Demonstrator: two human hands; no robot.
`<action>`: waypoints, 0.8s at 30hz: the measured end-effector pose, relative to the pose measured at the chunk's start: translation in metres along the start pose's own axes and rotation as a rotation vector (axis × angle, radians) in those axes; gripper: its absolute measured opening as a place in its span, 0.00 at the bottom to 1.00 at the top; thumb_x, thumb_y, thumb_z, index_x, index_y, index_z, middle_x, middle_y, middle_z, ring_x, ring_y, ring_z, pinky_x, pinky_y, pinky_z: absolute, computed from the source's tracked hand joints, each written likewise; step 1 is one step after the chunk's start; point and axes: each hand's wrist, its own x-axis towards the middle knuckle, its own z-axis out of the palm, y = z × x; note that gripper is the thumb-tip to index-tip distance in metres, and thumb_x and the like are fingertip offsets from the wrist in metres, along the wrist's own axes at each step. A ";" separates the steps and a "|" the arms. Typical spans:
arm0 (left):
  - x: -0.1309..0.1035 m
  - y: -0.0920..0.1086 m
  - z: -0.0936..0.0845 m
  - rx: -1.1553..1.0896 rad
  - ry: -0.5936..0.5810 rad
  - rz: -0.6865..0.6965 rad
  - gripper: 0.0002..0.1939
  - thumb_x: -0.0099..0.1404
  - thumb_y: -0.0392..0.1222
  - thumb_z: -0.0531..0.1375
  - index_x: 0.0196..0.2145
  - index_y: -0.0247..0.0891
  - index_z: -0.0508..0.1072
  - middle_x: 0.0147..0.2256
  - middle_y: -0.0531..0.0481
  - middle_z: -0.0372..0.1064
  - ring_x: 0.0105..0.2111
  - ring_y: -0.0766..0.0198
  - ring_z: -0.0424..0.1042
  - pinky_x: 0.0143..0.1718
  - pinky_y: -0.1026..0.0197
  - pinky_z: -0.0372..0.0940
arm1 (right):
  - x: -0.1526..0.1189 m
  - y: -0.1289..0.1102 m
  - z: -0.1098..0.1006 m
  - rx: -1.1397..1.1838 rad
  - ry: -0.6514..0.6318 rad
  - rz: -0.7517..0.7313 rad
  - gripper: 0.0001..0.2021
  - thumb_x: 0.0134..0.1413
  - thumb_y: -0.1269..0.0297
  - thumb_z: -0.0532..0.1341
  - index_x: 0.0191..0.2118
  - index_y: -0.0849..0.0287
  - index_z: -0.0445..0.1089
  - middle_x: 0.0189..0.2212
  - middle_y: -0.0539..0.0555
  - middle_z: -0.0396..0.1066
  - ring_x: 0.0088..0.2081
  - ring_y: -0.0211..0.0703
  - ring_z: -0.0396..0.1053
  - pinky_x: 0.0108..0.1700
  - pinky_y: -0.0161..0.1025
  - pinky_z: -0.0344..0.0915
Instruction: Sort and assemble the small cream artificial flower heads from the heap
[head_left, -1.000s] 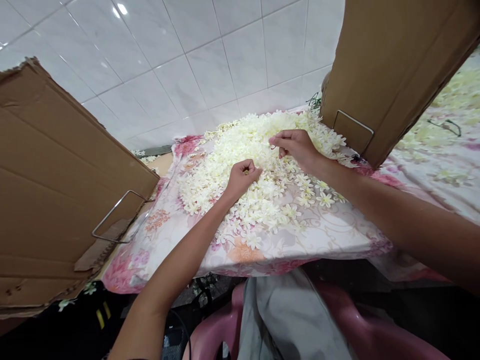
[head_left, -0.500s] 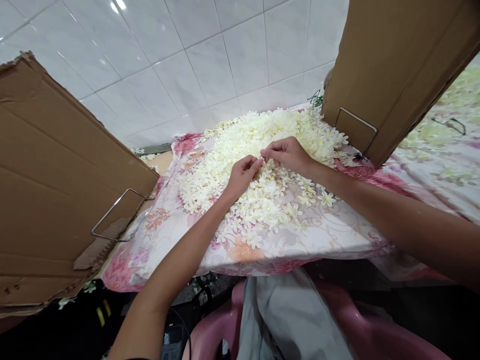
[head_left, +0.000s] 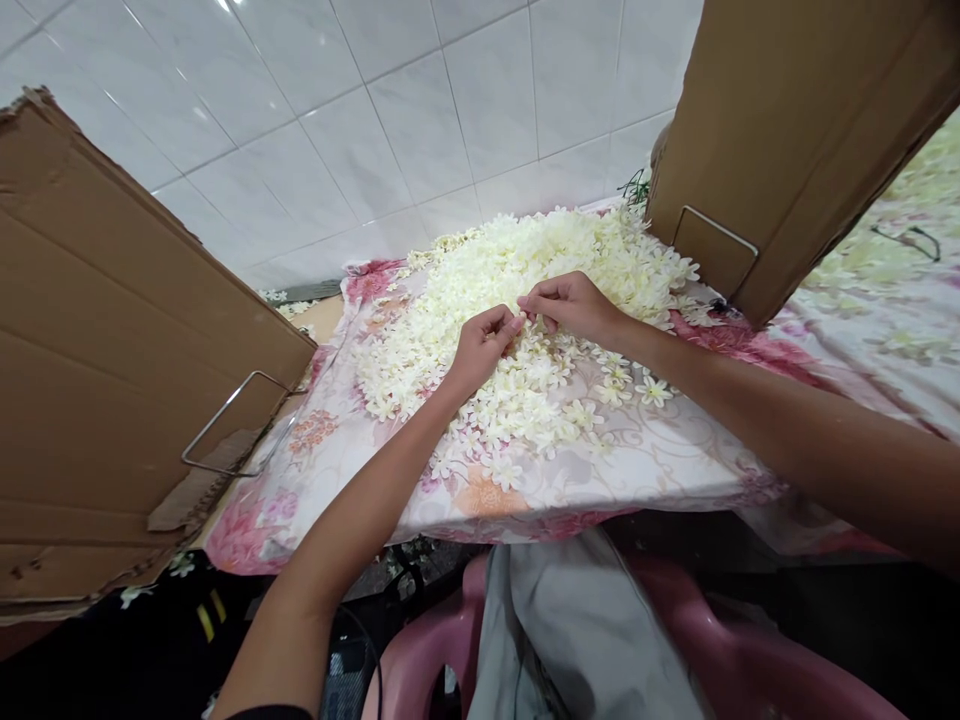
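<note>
A heap of pale cream flower heads [head_left: 555, 238], loose and thin-petalled, is spread over a floral tablecloth [head_left: 630, 465]. Over the middle of this heap my two hands meet, their fingertips almost touching. My left hand [head_left: 484, 345] is closed, thumb against curled index finger. My right hand [head_left: 574, 305] pinches with thumb and index finger just to the right of it. Whatever lies between the fingertips is too small to name and blends with the flowers behind. Single flower heads, such as one five-petalled flower [head_left: 654, 390], lie near my right wrist.
Cardboard panels stand at the left [head_left: 135, 340] and right [head_left: 780, 130], each with a bent metal wire stand [head_left: 225, 420] at its foot. A white tiled wall [head_left: 405, 130] rises behind the table. More flowers [head_left: 877, 270] lie beyond the right panel. A pink chair [head_left: 427, 650] is below.
The view has shifted very slightly. My hands stay together over the heap in nearly the same pinch, with only a small movement of the fingers.
</note>
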 end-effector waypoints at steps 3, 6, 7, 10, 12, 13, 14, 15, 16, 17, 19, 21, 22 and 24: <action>0.000 -0.001 -0.001 0.006 -0.002 -0.009 0.30 0.60 0.69 0.68 0.24 0.39 0.66 0.22 0.53 0.62 0.22 0.69 0.61 0.24 0.64 0.59 | 0.000 0.002 0.000 -0.006 -0.013 -0.002 0.25 0.50 0.42 0.75 0.23 0.60 0.72 0.16 0.49 0.66 0.19 0.35 0.63 0.25 0.36 0.58; 0.000 -0.001 -0.002 0.025 0.000 -0.021 0.31 0.60 0.70 0.68 0.24 0.39 0.66 0.22 0.54 0.61 0.22 0.69 0.60 0.24 0.64 0.58 | 0.000 0.003 0.000 -0.012 -0.023 -0.007 0.26 0.50 0.40 0.74 0.24 0.60 0.73 0.16 0.49 0.67 0.19 0.35 0.63 0.25 0.36 0.57; 0.000 -0.001 -0.002 0.032 0.001 -0.023 0.31 0.60 0.70 0.68 0.24 0.39 0.66 0.22 0.54 0.61 0.22 0.69 0.59 0.24 0.64 0.58 | 0.000 0.004 0.000 -0.013 -0.025 -0.008 0.26 0.50 0.39 0.74 0.25 0.60 0.73 0.16 0.49 0.66 0.19 0.35 0.63 0.25 0.36 0.57; 0.000 0.000 -0.001 0.035 0.007 -0.023 0.31 0.60 0.70 0.68 0.24 0.39 0.67 0.21 0.54 0.59 0.22 0.68 0.58 0.25 0.63 0.56 | 0.001 0.006 -0.001 -0.017 -0.032 -0.011 0.27 0.50 0.37 0.73 0.25 0.60 0.74 0.16 0.49 0.66 0.19 0.35 0.62 0.24 0.35 0.56; 0.000 0.000 -0.001 0.027 0.008 -0.017 0.31 0.60 0.70 0.68 0.24 0.39 0.67 0.21 0.54 0.58 0.22 0.68 0.57 0.25 0.63 0.55 | 0.001 0.006 -0.001 -0.014 -0.035 -0.016 0.28 0.50 0.36 0.73 0.24 0.60 0.74 0.15 0.50 0.65 0.19 0.35 0.62 0.24 0.35 0.56; -0.001 0.000 -0.001 0.024 0.007 -0.012 0.31 0.60 0.70 0.68 0.24 0.39 0.67 0.21 0.54 0.58 0.22 0.68 0.57 0.25 0.62 0.54 | 0.001 0.007 -0.001 -0.010 -0.036 -0.017 0.28 0.50 0.36 0.73 0.24 0.60 0.73 0.15 0.50 0.65 0.19 0.35 0.62 0.24 0.35 0.57; -0.001 0.000 -0.001 0.021 0.006 -0.006 0.30 0.60 0.70 0.68 0.24 0.39 0.67 0.21 0.54 0.58 0.22 0.68 0.57 0.25 0.62 0.54 | 0.001 0.006 -0.001 -0.006 -0.037 -0.014 0.28 0.49 0.36 0.73 0.24 0.60 0.73 0.15 0.50 0.65 0.19 0.35 0.62 0.23 0.35 0.57; -0.001 0.001 -0.001 0.019 0.003 -0.001 0.31 0.61 0.69 0.67 0.24 0.39 0.66 0.21 0.54 0.58 0.22 0.68 0.57 0.25 0.62 0.54 | 0.001 0.006 -0.001 -0.003 -0.040 -0.007 0.28 0.49 0.36 0.73 0.24 0.60 0.73 0.15 0.50 0.65 0.18 0.35 0.62 0.23 0.35 0.57; 0.000 0.001 -0.001 0.020 0.000 0.003 0.31 0.61 0.69 0.67 0.24 0.39 0.66 0.21 0.54 0.58 0.22 0.68 0.57 0.25 0.62 0.54 | 0.001 0.005 -0.001 0.000 -0.045 0.001 0.28 0.49 0.36 0.73 0.24 0.60 0.74 0.15 0.50 0.65 0.19 0.35 0.62 0.23 0.35 0.57; 0.000 0.002 -0.001 0.025 -0.002 0.004 0.31 0.61 0.69 0.67 0.24 0.39 0.66 0.21 0.54 0.58 0.22 0.68 0.57 0.25 0.63 0.53 | 0.000 0.005 -0.001 0.003 -0.050 0.010 0.27 0.49 0.37 0.74 0.25 0.60 0.74 0.15 0.50 0.66 0.19 0.35 0.62 0.23 0.35 0.58; 0.000 0.003 -0.002 0.041 0.001 0.004 0.31 0.61 0.69 0.67 0.23 0.39 0.64 0.21 0.54 0.58 0.22 0.69 0.56 0.24 0.63 0.52 | 0.000 0.005 -0.001 0.012 -0.067 0.016 0.25 0.47 0.40 0.76 0.27 0.60 0.75 0.18 0.51 0.69 0.19 0.35 0.63 0.23 0.34 0.59; 0.000 0.004 -0.002 0.051 0.009 0.005 0.32 0.61 0.69 0.67 0.22 0.39 0.63 0.21 0.54 0.58 0.22 0.69 0.55 0.24 0.63 0.50 | 0.000 0.006 -0.001 0.020 -0.084 0.012 0.24 0.46 0.42 0.77 0.29 0.60 0.76 0.21 0.51 0.71 0.20 0.35 0.64 0.23 0.34 0.60; 0.000 0.005 -0.002 0.049 0.012 0.007 0.32 0.61 0.69 0.67 0.22 0.39 0.62 0.21 0.54 0.59 0.22 0.70 0.54 0.24 0.63 0.50 | 0.001 0.007 -0.001 0.023 -0.087 0.010 0.24 0.46 0.42 0.77 0.29 0.61 0.77 0.22 0.52 0.71 0.20 0.35 0.65 0.23 0.34 0.60; 0.000 0.005 -0.001 0.036 0.009 0.006 0.32 0.61 0.69 0.67 0.22 0.38 0.63 0.21 0.55 0.59 0.21 0.70 0.54 0.23 0.63 0.49 | 0.002 0.009 -0.002 0.028 -0.087 0.011 0.24 0.47 0.42 0.77 0.29 0.61 0.77 0.21 0.51 0.71 0.20 0.34 0.64 0.22 0.34 0.60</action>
